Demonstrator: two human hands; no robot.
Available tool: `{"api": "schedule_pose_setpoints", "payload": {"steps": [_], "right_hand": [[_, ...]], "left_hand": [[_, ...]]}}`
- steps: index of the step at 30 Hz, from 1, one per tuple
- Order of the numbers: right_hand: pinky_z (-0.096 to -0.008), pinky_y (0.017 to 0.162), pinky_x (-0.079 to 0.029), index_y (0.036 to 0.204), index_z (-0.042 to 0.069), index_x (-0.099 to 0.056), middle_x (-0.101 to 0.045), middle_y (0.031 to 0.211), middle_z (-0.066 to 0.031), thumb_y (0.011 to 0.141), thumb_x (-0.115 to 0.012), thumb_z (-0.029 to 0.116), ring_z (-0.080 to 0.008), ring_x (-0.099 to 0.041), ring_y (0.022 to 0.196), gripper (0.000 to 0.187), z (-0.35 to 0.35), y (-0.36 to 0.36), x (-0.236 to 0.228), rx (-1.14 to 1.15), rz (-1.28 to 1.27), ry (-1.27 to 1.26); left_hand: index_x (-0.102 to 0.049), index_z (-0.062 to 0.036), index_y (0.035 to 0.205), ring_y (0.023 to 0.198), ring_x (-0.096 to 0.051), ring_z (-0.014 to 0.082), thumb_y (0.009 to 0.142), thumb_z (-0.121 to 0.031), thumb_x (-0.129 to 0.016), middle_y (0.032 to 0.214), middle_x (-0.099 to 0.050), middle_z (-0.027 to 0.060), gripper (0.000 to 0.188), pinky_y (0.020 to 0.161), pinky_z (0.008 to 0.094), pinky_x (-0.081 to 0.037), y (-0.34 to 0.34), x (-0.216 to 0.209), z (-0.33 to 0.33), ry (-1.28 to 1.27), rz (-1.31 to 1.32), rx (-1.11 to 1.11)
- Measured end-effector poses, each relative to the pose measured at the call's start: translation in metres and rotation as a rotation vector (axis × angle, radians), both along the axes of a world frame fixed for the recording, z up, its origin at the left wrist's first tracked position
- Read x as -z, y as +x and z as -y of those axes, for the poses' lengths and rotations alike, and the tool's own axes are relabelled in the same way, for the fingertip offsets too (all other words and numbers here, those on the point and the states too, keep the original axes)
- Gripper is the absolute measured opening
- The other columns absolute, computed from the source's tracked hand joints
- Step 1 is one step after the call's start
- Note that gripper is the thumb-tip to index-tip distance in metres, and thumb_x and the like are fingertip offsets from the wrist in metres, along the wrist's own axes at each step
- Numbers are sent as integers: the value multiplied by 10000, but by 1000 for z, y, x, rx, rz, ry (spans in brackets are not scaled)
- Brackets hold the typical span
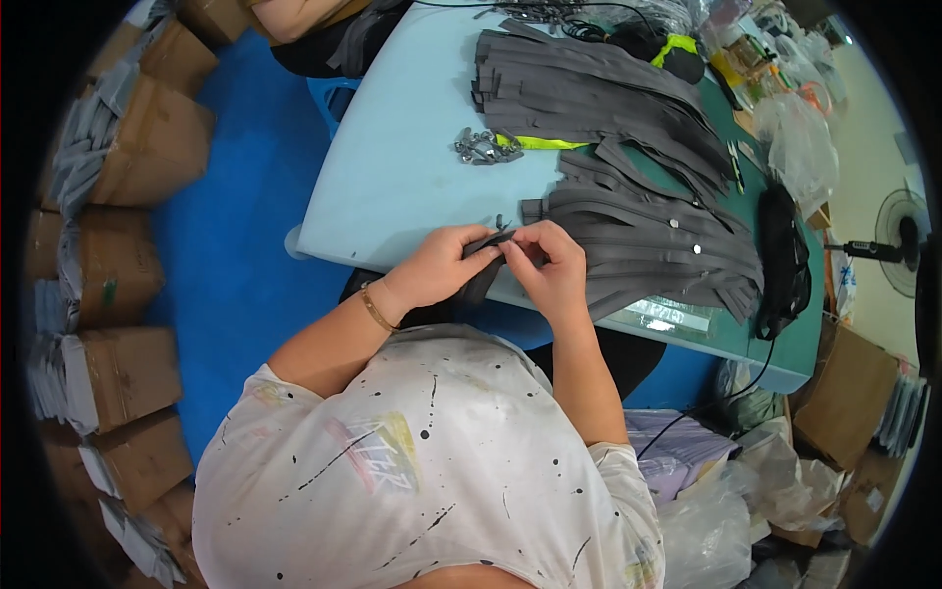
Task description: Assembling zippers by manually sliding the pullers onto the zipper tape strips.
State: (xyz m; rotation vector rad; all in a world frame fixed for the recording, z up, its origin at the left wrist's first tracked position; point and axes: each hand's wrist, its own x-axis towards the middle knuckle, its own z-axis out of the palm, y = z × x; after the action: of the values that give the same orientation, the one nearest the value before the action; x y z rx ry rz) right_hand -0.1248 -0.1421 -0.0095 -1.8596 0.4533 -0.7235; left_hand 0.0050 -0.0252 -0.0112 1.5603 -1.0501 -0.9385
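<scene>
My left hand (439, 259) is closed around a dark grey fabric strap (478, 283), which hangs below it over the table's near edge. My right hand (549, 257) pinches the end of the same strap, with thumb and fingers meeting close to the left hand's fingertips. Just beyond the fingers a small metal piece (499, 223) shows; I cannot tell whether it touches the strap. Beside my right hand lies a layered pile of dark grey straps (648, 236). Farther back sits a small heap of metal fittings (485, 147) next to a bright yellow-green ribbon (545, 143).
A second pile of grey straps (589, 88) covers the far part of the pale table (392, 157). A black bag (782, 255) lies along its right edge. Cardboard boxes (128, 280) line the left; a fan (893, 245) stands right. Another person's arm (304, 15) shows at the top.
</scene>
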Motion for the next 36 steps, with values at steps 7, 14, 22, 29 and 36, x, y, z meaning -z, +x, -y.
{"api": "schedule_pose_setpoints", "payload": {"steps": [7, 14, 22, 29, 36], "right_hand": [[-220, 549, -469, 848, 12, -643, -581, 721, -46, 744, -692, 32, -103, -559, 604, 116, 3, 4, 6, 91, 126, 57], [-232, 549, -486, 834, 16, -638, -590, 725, -55, 744, -693, 56, -129, -592, 612, 113, 2, 1, 7, 118, 103, -28], [-213, 555, -459, 841, 8, -642, -585, 732, -38, 748, -701, 63, -89, -558, 600, 123, 0, -4, 5, 145, 83, 11], [-279, 580, -495, 806, 48, -647, -603, 719, -52, 721, -691, 141, -186, -613, 649, 133, 0, -4, 3, 143, 15, -126], [-281, 563, -486, 805, 66, -659, -604, 716, -50, 727, -696, 162, -183, -614, 647, 129, 6, -7, 2, 83, -28, -150]], "left_hand": [[-596, 24, 970, 670, -426, 70, 902, -190, -547, 750, -559, -3, 230, 606, 240, -395, 7, -8, 4, 131, -48, 17], [-595, 23, 1029, 775, -491, 67, 915, -197, -532, 840, -599, 11, 256, 708, 226, -420, -4, 2, 3, 47, -72, -51], [-595, 24, 1018, 804, -510, 71, 916, -158, -531, 872, -608, 12, 219, 731, 227, -424, -7, -3, 4, 14, -104, -72], [-589, 10, 973, 760, -495, 60, 919, -130, -518, 839, -595, 3, 167, 693, 216, -416, -4, 10, 0, 13, -68, -112], [-580, 19, 962, 794, -488, 59, 917, -135, -522, 862, -579, -2, 171, 715, 218, -416, -8, -1, 5, -26, -162, -91]]}}
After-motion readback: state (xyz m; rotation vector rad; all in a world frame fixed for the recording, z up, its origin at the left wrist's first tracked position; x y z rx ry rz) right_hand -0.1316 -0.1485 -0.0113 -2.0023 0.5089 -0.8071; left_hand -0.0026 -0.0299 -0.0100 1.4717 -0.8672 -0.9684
